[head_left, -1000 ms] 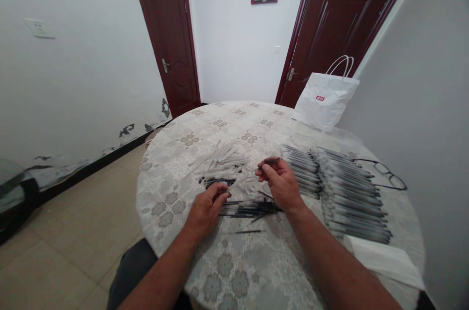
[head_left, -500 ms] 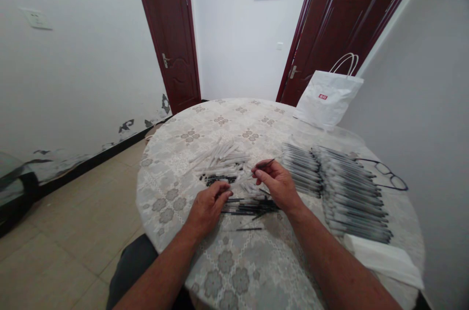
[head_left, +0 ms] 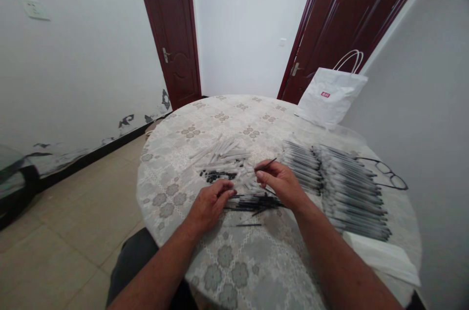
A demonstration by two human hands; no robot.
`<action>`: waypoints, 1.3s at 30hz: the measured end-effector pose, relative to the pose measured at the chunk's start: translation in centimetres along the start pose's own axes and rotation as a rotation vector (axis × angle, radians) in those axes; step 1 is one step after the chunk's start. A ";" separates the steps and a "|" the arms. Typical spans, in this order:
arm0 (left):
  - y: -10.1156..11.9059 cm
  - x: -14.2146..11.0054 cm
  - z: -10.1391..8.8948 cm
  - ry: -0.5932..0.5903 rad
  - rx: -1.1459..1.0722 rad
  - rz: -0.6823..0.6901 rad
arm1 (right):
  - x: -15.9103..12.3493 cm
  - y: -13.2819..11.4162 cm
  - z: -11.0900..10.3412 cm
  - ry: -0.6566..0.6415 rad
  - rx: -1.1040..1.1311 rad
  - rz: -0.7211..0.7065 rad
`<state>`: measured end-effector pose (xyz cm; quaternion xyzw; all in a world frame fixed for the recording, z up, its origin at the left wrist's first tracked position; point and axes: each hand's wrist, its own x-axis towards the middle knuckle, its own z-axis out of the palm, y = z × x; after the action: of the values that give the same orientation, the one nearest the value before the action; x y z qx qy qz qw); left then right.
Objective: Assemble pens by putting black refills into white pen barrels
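My right hand [head_left: 280,180] is closed in a pinch on a thin dark pen refill [head_left: 270,162], whose tip points up and to the right. To its left, my left hand [head_left: 211,202] rests low over the table with thumb and forefinger drawn together; whatever is between them is too small to make out. Beside its fingertips lies a loose pile of dark refills [head_left: 252,201]. Small black caps [head_left: 216,175] are gathered just beyond the left hand. Behind them is a heap of whitish pen barrels [head_left: 227,151]. Small clear pieces [head_left: 249,183] lie between the hands.
Rows of pens [head_left: 355,193] lie on the right, with a shorter row [head_left: 302,166] alongside. Eyeglasses [head_left: 390,175] and a folded white sheet [head_left: 381,256] are near the right edge. A white paper bag [head_left: 331,97] stands at the back of the round, cloth-covered table [head_left: 227,119].
The view has tilted down slightly. Both hands stay almost in place, shifted a little to the right in the picture; the right hand still pinches the pen refill.
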<state>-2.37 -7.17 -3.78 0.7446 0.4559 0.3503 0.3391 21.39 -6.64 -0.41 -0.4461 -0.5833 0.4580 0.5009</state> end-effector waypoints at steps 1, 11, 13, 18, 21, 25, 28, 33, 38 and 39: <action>0.1 0.0 0.0 -0.003 -0.004 -0.005 | 0.0 0.0 0.0 -0.014 0.007 0.001; -0.1 -0.1 0.0 0.007 -0.053 -0.033 | -0.1 -0.2 0.9 0.303 0.269 -0.186; -0.1 -0.1 0.0 0.020 -0.050 -0.016 | -0.2 -0.5 1.1 0.359 0.220 -0.214; 0.3 -0.2 -0.2 0.037 -0.088 -0.006 | -0.4 -0.6 1.9 0.365 0.121 -0.172; 0.4 -0.2 -0.2 0.019 -0.069 -0.005 | -0.3 -0.2 2.1 0.247 0.089 -0.124; 0.2 -0.2 -0.2 0.011 -0.058 0.005 | -0.4 0.2 1.8 0.223 0.002 -0.147; 0.1 -0.2 -0.1 0.018 -0.068 -0.002 | -0.8 0.1 1.6 0.215 -0.108 -0.197; 0.0 -0.1 -0.3 0.019 -0.302 -0.114 | -1.2 0.6 2.1 0.049 -0.272 -0.189; -0.4 0.3 -1.3 0.196 -0.681 -0.198 | -0.8 1.8 2.4 0.065 -0.349 -0.170; -0.5 0.4 -1.5 0.229 -0.749 -0.201 | -0.7 1.9 2.3 0.054 -0.380 -0.187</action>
<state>-3.69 -6.35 -3.27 0.4774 0.4021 0.5381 0.5664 19.27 -7.16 -2.62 -0.4886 -0.6845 0.2789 0.4636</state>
